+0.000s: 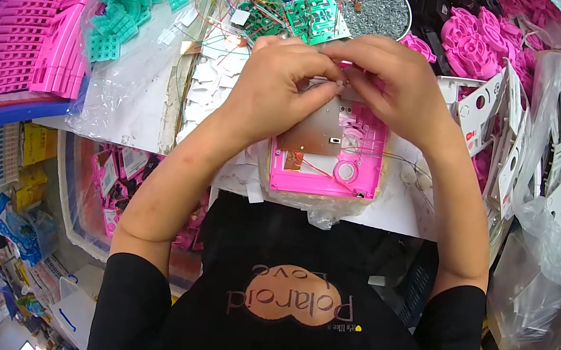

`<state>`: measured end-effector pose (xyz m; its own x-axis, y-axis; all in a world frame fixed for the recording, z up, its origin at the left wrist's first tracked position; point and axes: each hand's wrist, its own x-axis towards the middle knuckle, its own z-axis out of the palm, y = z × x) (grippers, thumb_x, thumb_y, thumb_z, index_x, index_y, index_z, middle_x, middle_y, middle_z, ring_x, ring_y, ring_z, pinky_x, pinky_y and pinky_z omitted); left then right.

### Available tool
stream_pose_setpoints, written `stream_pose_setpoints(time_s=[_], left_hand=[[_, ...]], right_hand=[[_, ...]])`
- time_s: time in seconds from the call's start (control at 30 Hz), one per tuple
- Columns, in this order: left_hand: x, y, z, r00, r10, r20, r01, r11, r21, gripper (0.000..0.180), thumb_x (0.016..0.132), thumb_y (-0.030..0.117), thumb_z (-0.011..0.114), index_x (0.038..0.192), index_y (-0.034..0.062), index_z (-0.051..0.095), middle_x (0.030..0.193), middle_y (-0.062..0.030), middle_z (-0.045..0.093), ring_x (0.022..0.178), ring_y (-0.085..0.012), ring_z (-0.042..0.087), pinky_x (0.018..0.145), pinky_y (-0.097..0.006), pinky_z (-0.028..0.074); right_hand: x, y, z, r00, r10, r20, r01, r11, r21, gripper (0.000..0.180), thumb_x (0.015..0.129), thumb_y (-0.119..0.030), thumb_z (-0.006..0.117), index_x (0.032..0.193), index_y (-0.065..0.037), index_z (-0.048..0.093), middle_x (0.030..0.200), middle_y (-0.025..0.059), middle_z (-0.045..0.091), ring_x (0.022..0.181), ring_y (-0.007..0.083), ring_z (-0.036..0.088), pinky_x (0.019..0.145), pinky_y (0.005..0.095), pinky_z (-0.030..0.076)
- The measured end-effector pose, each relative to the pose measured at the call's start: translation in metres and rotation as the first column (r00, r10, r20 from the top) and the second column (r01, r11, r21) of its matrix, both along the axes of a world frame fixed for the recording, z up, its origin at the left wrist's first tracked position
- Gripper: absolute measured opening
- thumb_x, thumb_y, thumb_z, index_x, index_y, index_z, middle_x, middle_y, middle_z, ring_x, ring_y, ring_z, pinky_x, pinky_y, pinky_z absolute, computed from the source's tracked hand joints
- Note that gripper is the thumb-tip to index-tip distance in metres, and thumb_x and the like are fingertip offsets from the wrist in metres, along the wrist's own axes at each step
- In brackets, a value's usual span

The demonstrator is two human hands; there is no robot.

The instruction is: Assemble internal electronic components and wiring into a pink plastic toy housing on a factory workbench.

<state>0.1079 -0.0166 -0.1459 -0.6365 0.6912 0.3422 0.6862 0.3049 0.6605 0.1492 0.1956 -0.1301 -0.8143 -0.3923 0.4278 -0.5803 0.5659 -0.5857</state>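
Note:
A pink plastic housing (376, 146) lies in front of me on a plastic-wrapped pad, with a brownish metal plate (310, 129) over its left part. Thin wires run across its near side and off to the right. Above the far end of the housing, my left hand (272, 84) and my right hand (397, 87) meet, fingertips close together. Thumb and fingers of each hand are pinched. Whatever is between them is too small and too covered to make out.
Green circuit boards (313, 17) with tangled wires and a round tray of small metal screws (377, 6) stand at the back. Turquoise pieces (117, 18) lie in a bag at left, beside stacked pink parts (41, 9). White panels (496, 129) stand at right.

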Motion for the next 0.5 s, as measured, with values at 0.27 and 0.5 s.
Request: stream_pose_setpoints(time_s=[0.27,0.5], left_hand=[[0.004,-0.002,-0.009,0.995,0.071,0.073,-0.079,0.989,0.125,0.008,0.082,0.015,0.078,0.088,0.0111,0.077,0.083,-0.0013,0.074,0.074,-0.0175,0.064,0.079,-0.035,0.04],[0.011,0.006,-0.003,0.981,0.192,0.013,-0.192,0.981,0.005,0.01,0.085,0.013,0.077,0.094,0.0092,0.075,0.085,-0.0012,0.073,0.078,-0.0143,0.065,0.085,-0.032,0.04]], right_hand=[[0.011,0.002,0.007,0.959,-0.244,-0.144,0.273,0.931,0.244,0.016,0.075,-0.013,0.075,0.088,-0.007,0.068,0.084,0.0092,0.066,0.084,0.0303,0.067,0.07,0.0419,0.054],[0.037,-0.011,0.011,0.957,-0.256,-0.141,0.29,0.785,0.548,0.014,0.076,-0.012,0.071,0.086,-0.003,0.067,0.085,0.0122,0.066,0.085,0.03,0.068,0.072,0.0418,0.056]])
